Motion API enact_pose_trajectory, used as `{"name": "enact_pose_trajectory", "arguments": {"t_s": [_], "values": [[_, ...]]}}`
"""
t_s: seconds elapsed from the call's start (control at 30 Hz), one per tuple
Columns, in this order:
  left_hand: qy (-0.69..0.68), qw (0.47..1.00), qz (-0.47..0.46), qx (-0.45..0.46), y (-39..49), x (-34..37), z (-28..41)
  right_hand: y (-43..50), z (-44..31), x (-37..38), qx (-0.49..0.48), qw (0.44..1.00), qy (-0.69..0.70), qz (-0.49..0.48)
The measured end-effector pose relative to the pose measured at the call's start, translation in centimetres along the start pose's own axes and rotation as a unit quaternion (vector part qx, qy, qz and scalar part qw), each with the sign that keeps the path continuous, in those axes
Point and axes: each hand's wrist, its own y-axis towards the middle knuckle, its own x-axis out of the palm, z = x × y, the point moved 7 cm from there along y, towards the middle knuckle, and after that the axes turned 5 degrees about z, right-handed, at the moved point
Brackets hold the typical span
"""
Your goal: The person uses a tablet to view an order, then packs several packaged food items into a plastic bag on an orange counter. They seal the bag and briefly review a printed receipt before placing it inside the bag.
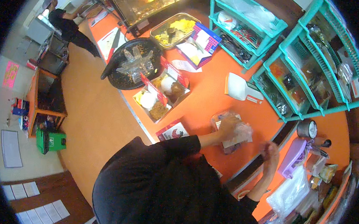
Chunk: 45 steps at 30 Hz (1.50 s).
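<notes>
My left hand (228, 127) reaches across the orange counter (210, 95) and grips a crumpled clear plastic packet (244, 133). Under it lies a plastic-wrapped bundle (231, 147), its contents hard to make out. My right hand (270, 151) is raised to the right of the bundle, above the dark gap along the counter; motion blur hides how its fingers sit. Left of my left hand lies a red and white printed carton (172, 131). Beyond that stand two opened food boxes, one with rice and a fried piece (151, 103), the other with rice and brown meat (171, 87).
A black stone mortar (133, 64) holds clear wrapped packets. Behind are a metal tray of yellow food (174, 29), a blue-purple box (198, 46) and a knife (115, 43). Teal racks (309, 70) border the right, near a purple tape dispenser (292, 157). A person (67, 24) works far left.
</notes>
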Motion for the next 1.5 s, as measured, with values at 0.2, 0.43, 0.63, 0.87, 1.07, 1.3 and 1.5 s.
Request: {"name": "enact_pose_trajectory", "arguments": {"t_s": [0.2, 0.43, 0.63, 0.87, 1.07, 1.3, 1.5], "values": [[0.081, 0.949, -0.125, 0.279, 2.1, -2.6, 8.7, 6.4, 1.7, 6.3, -0.13, 0.98, -0.012, -0.148], [0.217, 0.945, 0.116, 0.217, 5.2, -10.8, 9.5, -1.0, -1.7, 9.6, -0.378, 0.917, -0.122, -0.03], [0.142, 0.954, 0.03, 0.262, 3.3, -12.0, 11.6, -2.6, 0.5, 6.0, -0.197, 0.976, -0.092, 0.022], [0.011, 0.826, -0.077, 0.558, -0.9, -11.5, 16.7, 5.1, 4.2, 10.4, -0.195, 0.934, 0.035, -0.298], [0.203, 0.881, -0.038, 0.426, 3.1, -9.7, 15.5, 3.3, 6.1, 1.8, -0.222, 0.947, 0.173, 0.156], [0.144, 0.973, -0.036, 0.174, 2.2, -2.9, 7.6, -2.1, 11.2, 1.8, -0.202, 0.925, -0.056, 0.317], [0.114, 0.972, -0.093, 0.185, 1.0, -0.2, 2.3, -0.6, 8.1, -0.9, -0.222, 0.875, -0.311, 0.297]]}}
